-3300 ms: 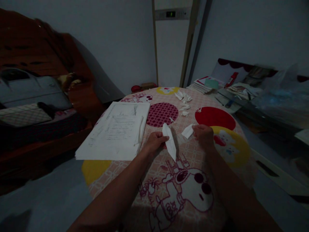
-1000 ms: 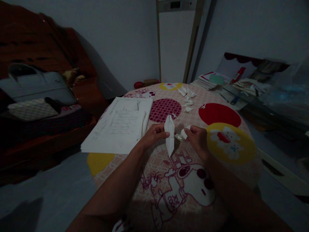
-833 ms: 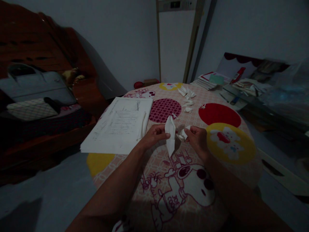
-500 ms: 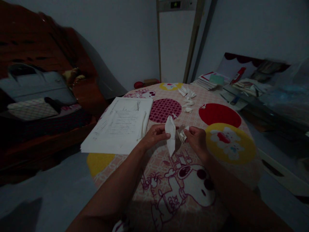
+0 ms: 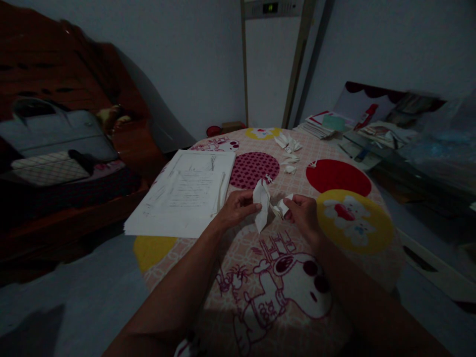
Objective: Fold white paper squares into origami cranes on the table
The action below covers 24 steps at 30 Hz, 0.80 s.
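My left hand pinches a long folded strip of white paper that stands on edge above a round table with a cartoon-print cloth. To its right, my right hand is closed on a smaller folded piece of white paper, held close beside the strip. Both hands hover just over the tabletop near its middle.
A stack of written sheets lies on the table's left part. Several small folded white paper pieces sit at the far side. Books and clutter crowd a surface at the right. A grey bag rests on wooden furniture at the left.
My hands drew closer together and the view shifted slightly. The long strip tilted and sank a little in my left hand over the last half second.
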### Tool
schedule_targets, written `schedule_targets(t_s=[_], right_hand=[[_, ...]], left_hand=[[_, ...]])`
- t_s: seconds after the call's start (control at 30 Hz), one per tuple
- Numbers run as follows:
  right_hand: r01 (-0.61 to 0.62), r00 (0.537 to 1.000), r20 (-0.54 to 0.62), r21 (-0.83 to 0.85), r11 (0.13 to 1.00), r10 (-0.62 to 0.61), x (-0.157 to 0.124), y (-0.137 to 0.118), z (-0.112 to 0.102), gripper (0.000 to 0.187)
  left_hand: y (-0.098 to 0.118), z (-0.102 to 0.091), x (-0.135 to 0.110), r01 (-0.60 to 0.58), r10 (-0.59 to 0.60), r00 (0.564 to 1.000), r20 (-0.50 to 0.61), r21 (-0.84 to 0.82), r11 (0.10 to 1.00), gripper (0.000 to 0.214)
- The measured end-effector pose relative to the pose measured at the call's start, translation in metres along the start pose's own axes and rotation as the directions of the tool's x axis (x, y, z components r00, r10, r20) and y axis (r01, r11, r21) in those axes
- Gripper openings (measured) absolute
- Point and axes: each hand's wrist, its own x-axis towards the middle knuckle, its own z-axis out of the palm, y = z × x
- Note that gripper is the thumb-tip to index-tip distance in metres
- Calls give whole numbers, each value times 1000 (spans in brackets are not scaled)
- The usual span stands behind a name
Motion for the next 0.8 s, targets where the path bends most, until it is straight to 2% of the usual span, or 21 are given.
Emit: schedule_targets(t_s=[0.2,0.33,0.47,0.63,0.8], right_hand=[[-116,993,20,105,988,114,-1,-3,2,27],[-144,989,37,126,981,141,-1,-4,2,26],[-124,991,68,113,986,117,-1,-4,1,26],[-53,994,93,54,997,48,-2,-7,3,27],[-61,993,102,48,997,56,-1,-7,4,28]], left_hand=[[0,0,1,-11,11,1000,18,4,1000,25],[1,0,1,-16,16,1000,19,-1,1000,25],[1,1,1,12,-13,997,79,8,1000,27],[1,2,2,55,-55,994,98,1,998,29],[1,6,1,110,-98,984,147,-75,991,33]])
